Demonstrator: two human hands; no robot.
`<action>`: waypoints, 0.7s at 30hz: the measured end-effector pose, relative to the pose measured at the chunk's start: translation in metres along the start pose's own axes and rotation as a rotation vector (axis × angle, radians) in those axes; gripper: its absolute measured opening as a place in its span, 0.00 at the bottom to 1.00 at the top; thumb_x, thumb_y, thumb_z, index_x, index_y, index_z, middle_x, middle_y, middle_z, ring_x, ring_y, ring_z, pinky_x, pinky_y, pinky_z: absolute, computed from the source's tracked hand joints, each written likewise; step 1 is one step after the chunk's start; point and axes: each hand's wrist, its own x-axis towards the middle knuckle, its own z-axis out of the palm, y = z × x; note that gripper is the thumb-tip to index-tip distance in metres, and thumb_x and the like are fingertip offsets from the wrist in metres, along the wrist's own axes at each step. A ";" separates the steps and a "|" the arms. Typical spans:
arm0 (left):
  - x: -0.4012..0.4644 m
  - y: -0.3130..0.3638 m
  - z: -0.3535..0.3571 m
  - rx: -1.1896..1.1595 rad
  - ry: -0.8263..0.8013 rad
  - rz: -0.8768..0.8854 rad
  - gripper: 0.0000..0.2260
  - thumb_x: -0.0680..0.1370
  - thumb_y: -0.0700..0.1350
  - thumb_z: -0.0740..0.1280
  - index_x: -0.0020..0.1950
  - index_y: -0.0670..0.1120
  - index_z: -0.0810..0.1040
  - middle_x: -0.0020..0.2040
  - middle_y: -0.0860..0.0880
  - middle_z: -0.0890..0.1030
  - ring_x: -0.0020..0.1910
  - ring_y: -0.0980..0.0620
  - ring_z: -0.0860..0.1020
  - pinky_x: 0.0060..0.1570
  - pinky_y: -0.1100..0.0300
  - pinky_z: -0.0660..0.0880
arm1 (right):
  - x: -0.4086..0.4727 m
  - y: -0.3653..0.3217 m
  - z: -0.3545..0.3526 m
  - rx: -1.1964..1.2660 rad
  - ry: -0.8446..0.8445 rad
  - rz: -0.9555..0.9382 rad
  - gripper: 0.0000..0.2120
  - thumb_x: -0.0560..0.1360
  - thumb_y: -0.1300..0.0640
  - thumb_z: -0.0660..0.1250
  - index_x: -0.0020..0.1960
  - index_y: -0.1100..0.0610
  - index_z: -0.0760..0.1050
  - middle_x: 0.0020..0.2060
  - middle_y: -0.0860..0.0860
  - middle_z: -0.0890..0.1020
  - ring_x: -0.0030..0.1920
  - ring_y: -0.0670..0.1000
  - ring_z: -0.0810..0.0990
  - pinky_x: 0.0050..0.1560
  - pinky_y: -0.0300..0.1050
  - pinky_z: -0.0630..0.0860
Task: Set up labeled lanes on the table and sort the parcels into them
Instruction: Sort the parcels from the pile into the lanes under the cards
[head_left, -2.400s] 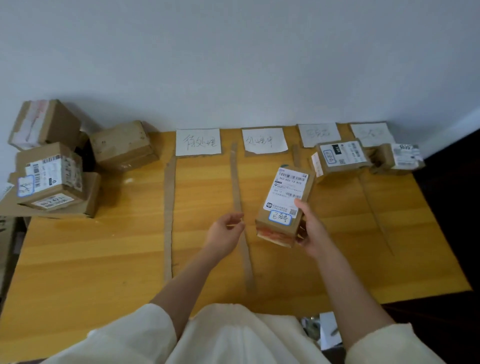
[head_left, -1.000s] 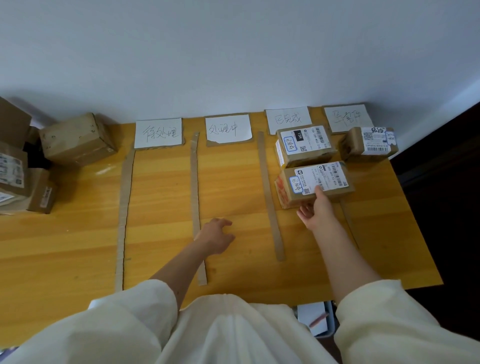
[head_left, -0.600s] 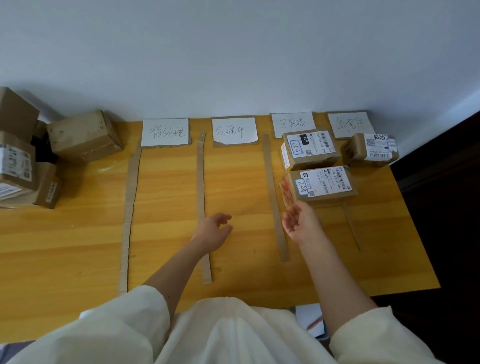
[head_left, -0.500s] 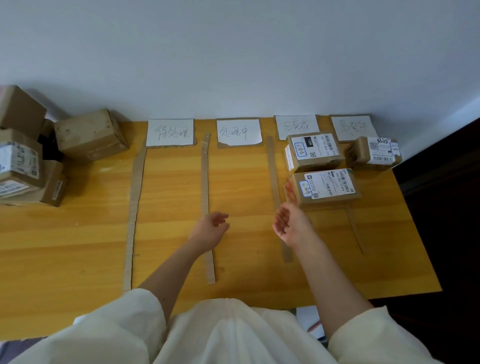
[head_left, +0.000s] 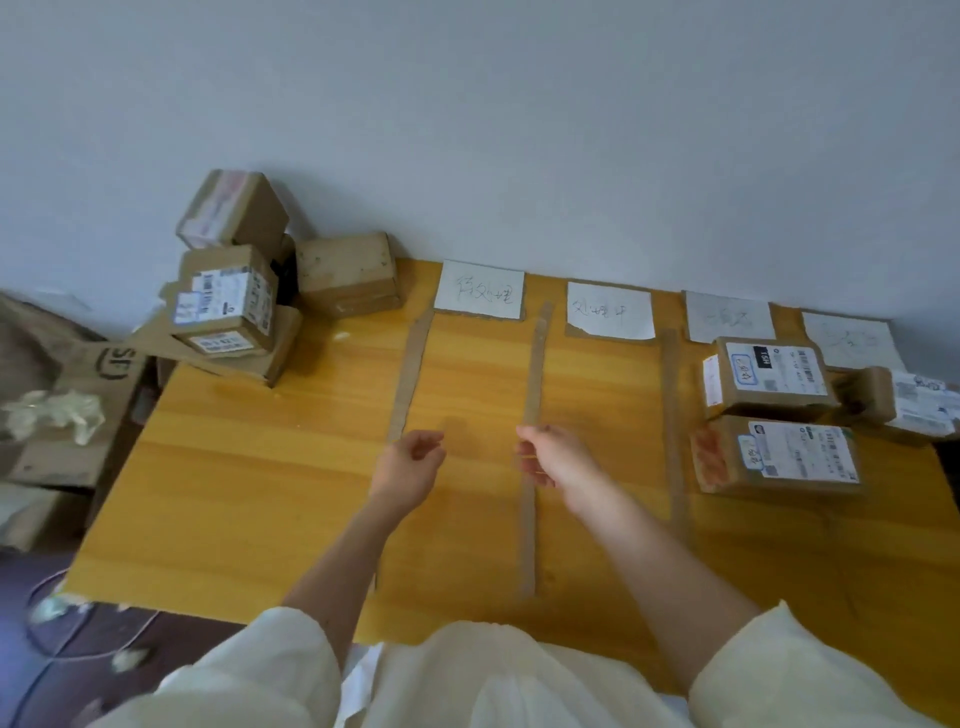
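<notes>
Two parcels (head_left: 774, 415) fill the third lane (head_left: 769, 519).

The person wears a loose cream-white garment (head_left: 483, 675) of soft cloth. Its wide sleeves (head_left: 810, 670) are gathered up past the elbows. Both forearms are bare, with nothing on wrists or fingers.

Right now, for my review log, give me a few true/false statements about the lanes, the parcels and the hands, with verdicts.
1. Both hands hold nothing. True: the left hand and right hand are empty above the table.
2. Two parcels lie in the third lane. True: the far parcel and near parcel.
3. The first lane holds a parcel. False: it holds none.
4. The unsorted pile sits at the table's right end. False: at its left end.
</notes>
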 end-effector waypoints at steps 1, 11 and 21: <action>0.002 -0.004 -0.010 -0.010 0.023 -0.010 0.12 0.80 0.48 0.64 0.62 0.49 0.78 0.55 0.51 0.80 0.52 0.51 0.78 0.45 0.61 0.71 | 0.001 -0.006 0.012 -0.032 -0.018 -0.015 0.06 0.79 0.55 0.64 0.43 0.53 0.74 0.37 0.48 0.78 0.32 0.46 0.76 0.31 0.39 0.70; 0.026 -0.068 -0.117 -0.200 0.274 -0.199 0.11 0.79 0.47 0.64 0.61 0.48 0.78 0.52 0.51 0.79 0.48 0.52 0.76 0.45 0.59 0.71 | 0.008 -0.070 0.144 -0.235 -0.227 -0.110 0.07 0.77 0.49 0.67 0.47 0.52 0.75 0.44 0.49 0.81 0.38 0.47 0.79 0.40 0.42 0.75; 0.054 -0.116 -0.178 -0.172 0.326 -0.310 0.19 0.78 0.49 0.65 0.68 0.49 0.72 0.67 0.47 0.75 0.62 0.45 0.75 0.55 0.55 0.73 | 0.003 -0.142 0.261 -0.226 -0.288 -0.226 0.34 0.73 0.42 0.70 0.73 0.56 0.63 0.64 0.52 0.75 0.59 0.52 0.77 0.52 0.49 0.77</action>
